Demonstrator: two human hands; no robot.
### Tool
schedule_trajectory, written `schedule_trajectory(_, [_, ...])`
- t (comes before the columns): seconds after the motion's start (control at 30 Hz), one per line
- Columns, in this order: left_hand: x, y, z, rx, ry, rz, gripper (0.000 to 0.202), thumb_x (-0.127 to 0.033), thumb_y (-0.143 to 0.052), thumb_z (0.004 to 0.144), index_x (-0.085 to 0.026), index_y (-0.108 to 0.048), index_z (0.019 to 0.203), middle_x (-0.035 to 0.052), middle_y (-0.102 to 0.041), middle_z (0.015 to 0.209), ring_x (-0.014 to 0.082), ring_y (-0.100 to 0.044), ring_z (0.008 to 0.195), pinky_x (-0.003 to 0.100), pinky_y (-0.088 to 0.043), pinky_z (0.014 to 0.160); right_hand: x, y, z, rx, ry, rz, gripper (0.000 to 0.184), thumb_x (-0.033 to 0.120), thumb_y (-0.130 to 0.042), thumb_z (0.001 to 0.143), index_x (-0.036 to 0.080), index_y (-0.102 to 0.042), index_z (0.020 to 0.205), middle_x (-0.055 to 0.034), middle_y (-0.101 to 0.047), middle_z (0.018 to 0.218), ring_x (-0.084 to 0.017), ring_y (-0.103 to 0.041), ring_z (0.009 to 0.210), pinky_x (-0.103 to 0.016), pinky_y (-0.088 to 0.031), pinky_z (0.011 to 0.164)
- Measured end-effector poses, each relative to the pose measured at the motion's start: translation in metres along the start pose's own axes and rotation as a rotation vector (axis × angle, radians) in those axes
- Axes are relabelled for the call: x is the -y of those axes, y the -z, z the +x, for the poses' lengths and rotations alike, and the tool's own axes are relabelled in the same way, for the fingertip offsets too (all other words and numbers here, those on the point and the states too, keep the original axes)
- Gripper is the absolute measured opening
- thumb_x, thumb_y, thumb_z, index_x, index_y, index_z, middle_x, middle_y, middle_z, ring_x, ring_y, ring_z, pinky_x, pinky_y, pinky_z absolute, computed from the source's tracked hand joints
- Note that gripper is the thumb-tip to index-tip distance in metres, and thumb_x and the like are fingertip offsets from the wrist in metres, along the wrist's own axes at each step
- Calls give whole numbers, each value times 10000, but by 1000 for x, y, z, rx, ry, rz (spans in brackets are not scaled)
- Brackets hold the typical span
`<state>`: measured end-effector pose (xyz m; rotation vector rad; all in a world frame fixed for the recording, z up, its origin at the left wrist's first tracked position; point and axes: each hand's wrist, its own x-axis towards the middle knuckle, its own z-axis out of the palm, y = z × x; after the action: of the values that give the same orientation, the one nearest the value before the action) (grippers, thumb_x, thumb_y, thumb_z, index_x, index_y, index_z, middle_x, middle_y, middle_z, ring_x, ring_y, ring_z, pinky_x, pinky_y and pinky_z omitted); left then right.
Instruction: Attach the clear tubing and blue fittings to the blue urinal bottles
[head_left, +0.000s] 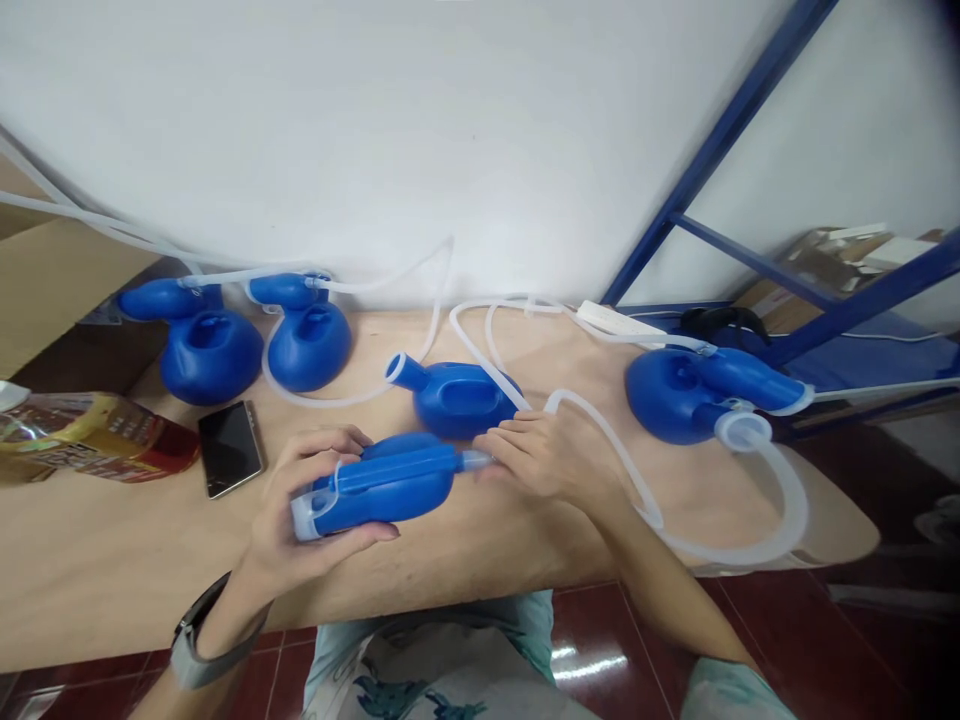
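Note:
My left hand (289,510) is wrapped round a blue plastic urinal bottle (394,485) held over the front of the table. A clear cap (305,515) sits at its left end, against my palm. At the other end a narrow translucent connector (474,460) points to the right. My right hand (536,455) is closed on the end of a clear tube (551,403) at that connector; its fingertips hide the joint. Just behind lies another blue urinal bottle (465,400) on its side, its open neck pointing left.
Two blue urinal bottles (214,355) with tubes stand at the back left. Another bottle (667,395) with a wide hose (787,510) is at the right. A phone (230,450), a drink bottle (112,435) and a cardboard box (67,290) are at the left. A blue metal frame (720,150) rises at the right.

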<state>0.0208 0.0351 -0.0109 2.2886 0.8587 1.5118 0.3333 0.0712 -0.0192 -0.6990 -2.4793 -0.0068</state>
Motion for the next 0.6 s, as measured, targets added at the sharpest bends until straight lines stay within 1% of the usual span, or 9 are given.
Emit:
schedule_trajectory(0.13, [-3, -1, 1, -48, -64, 0, 606, -396, -962, 735, -270, -627, 1224, 56, -658, 1093, 287, -750, 970, 503, -677, 826, 7, 14, 6, 1, 77, -12, 330, 369, -477, 1132, 194, -736, 1027, -49, -743, 774, -198, -629, 653, -346, -451, 621])
schedule_trajectory(0.23, [-6, -3, 1, -86, -91, 5, 610, -408, -968, 724, -268, -629, 1211, 48, -649, 1086, 283, -748, 950, 500, -678, 802, 9, 18, 10, -31, 113, -2, 296, 317, -491, 1128, 182, -734, 1026, -54, -757, 789, -196, -650, 666, -337, -466, 621])
schedule_trajectory(0.3, [-7, -3, 3, -75, -117, 13, 627, -410, -980, 705, -266, -635, 1209, 50, -649, 1078, 285, -747, 945, 497, -678, 787, 11, 17, 11, -32, 113, -16, 295, 247, -461, 1128, 178, -733, 1037, -58, -765, 794, -199, -666, 675, -336, -475, 624])
schedule_trajectory(0.37, [-8, -4, 6, -42, -164, 38, 633, -411, -990, 687, -263, -648, 1198, 51, -656, 1063, 289, -747, 941, 484, -677, 766, 13, 15, 11, -27, 111, -25, 352, 185, -390, 1130, 178, -728, 1034, -59, -768, 783, -199, -674, 662, -337, -485, 622])
schedule_trajectory(0.43, [-9, -5, 10, -20, -204, 59, 602, -432, -976, 704, -266, -658, 1187, 44, -657, 1040, 283, -747, 924, 467, -675, 741, 16, 12, 9, -20, 110, -4, 394, 160, -339, 1128, 163, -721, 1030, -72, -781, 796, -203, -689, 659, -345, -508, 628])
schedule_trajectory(0.53, [-10, -11, 12, -54, -191, 57, 535, -479, -916, 777, -290, -654, 1203, 33, -639, 1036, 261, -741, 900, 448, -672, 717, 21, 12, 5, -47, 95, 69, 370, 222, -357, 1139, 143, -711, 1063, -103, -813, 871, -222, -742, 727, -360, -563, 678])
schedule_trajectory(0.6, [-10, -16, 8, -102, -183, 50, 529, -480, -912, 782, -296, -655, 1207, 24, -619, 1025, 250, -735, 904, 433, -674, 713, 24, 14, 2, -75, 57, 92, 364, 288, -369, 1149, 161, -705, 1093, -98, -826, 912, -227, -771, 788, -358, -583, 729])
